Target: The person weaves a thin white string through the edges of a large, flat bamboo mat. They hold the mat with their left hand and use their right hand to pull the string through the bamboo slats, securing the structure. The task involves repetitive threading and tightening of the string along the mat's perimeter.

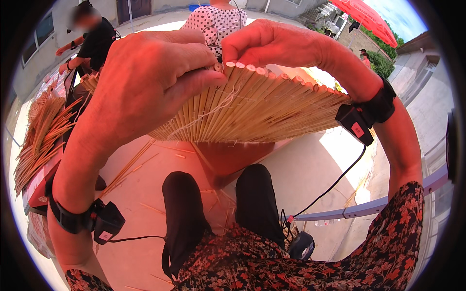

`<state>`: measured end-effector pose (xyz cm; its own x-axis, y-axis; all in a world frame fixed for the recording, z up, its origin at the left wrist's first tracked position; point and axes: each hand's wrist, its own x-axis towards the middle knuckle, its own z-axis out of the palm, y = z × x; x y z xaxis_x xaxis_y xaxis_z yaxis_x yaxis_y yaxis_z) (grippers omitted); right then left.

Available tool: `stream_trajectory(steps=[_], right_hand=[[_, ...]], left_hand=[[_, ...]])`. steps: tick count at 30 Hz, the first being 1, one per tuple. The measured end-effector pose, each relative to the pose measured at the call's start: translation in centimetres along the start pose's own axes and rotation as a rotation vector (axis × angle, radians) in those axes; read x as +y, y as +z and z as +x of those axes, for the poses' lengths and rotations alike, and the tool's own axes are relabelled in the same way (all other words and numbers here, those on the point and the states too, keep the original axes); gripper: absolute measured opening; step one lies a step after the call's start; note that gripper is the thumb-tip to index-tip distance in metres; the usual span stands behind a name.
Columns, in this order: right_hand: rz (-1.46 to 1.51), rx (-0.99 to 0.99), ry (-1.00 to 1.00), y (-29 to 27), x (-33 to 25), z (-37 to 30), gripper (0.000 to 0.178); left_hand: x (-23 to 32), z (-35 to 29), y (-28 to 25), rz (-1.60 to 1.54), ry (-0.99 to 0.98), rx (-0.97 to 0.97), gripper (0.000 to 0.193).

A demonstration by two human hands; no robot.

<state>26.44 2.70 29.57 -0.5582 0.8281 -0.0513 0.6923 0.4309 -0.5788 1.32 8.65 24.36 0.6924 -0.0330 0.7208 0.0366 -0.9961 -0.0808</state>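
A mat of pale reed stalks (272, 109) is raised in front of me, its cut stalk ends fanned along the upper edge. White loose threads (213, 112) run across its face. At the mat's upper left corner, my left hand (145, 80) is closed, thumb and fingers pinching around stalk ends. My right hand (279, 44) is closed just beside it, fingers curled down at the same edge. Whatever its fingertips hold is hidden, perhaps thread or a stalk. Both wrists wear black straps with small boxes.
Loose reed stalks (43, 140) are heaped on the left, with more scattered on the floor (131, 218). A reddish-brown block-like stand (228, 157) is below the mat. A grey curved metal bar (369, 209) crosses at right. Two people sit beyond, one in a polka-dot top (213, 22).
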Motion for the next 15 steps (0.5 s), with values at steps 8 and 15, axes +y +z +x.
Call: stream_trajectory(steps=[8,15], right_hand=[[-0.027,0.023,0.057,6.5,-5.6,-3.2,0.006],[-0.144,-0.060,0.035,17.3,-5.8,-6.2,0.014]], left_hand=[[7.4,-5.4,-1.5,0.092,-0.005,-0.041,0.031],[15.5,-13.6,1.2,0.150,-0.050,-0.113,0.019]])
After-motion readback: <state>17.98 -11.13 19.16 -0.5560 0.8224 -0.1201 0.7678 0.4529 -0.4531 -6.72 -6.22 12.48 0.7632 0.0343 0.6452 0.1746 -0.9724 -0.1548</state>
